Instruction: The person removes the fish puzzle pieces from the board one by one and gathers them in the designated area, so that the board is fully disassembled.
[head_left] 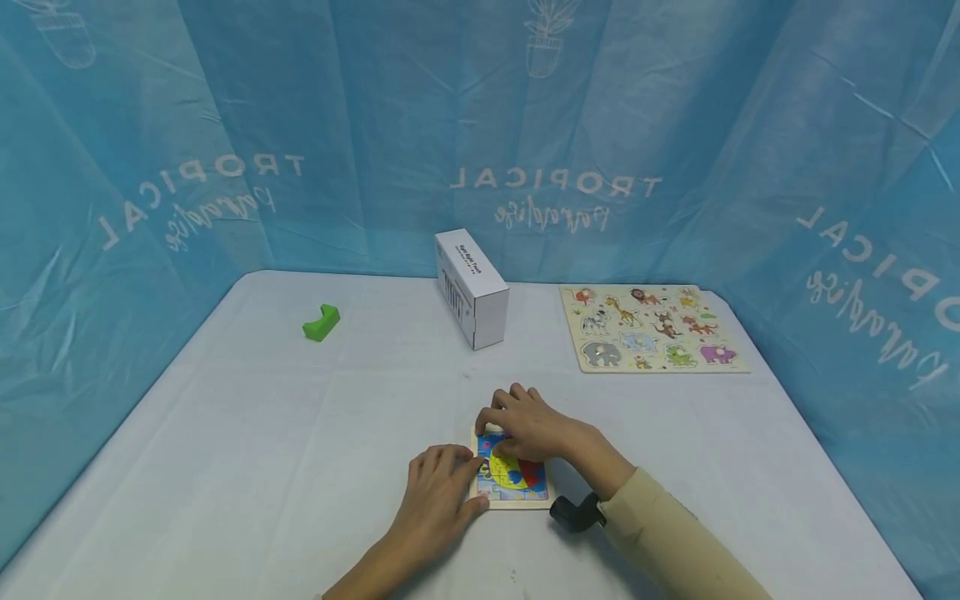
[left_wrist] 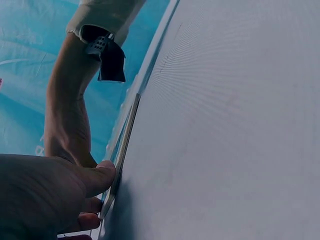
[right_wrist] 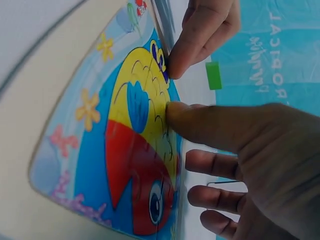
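Note:
A small square fish jigsaw puzzle (head_left: 517, 471) in a pale wooden frame lies on the table, showing a yellow and red fish on blue. My left hand (head_left: 437, 498) holds it at the left side, its thumb by the near left corner and its forefinger on the picture's left part. Over the far edge bend the fingers of my right hand (head_left: 534, 427), while its thumb presses on the yellow part of the fish. The right wrist view shows the fish picture (right_wrist: 135, 130) close up, with both hands' digits touching it. The left wrist view shows the frame only edge-on.
Behind the hands stands a white box (head_left: 474, 292). An animal puzzle board (head_left: 651, 329) lies at the back right, and a green notched block (head_left: 321, 322) at the back left. A black wrist-worn device (head_left: 576, 513) is beside the puzzle's near right corner. Blue curtains (head_left: 390, 125) surround the white table (head_left: 225, 467).

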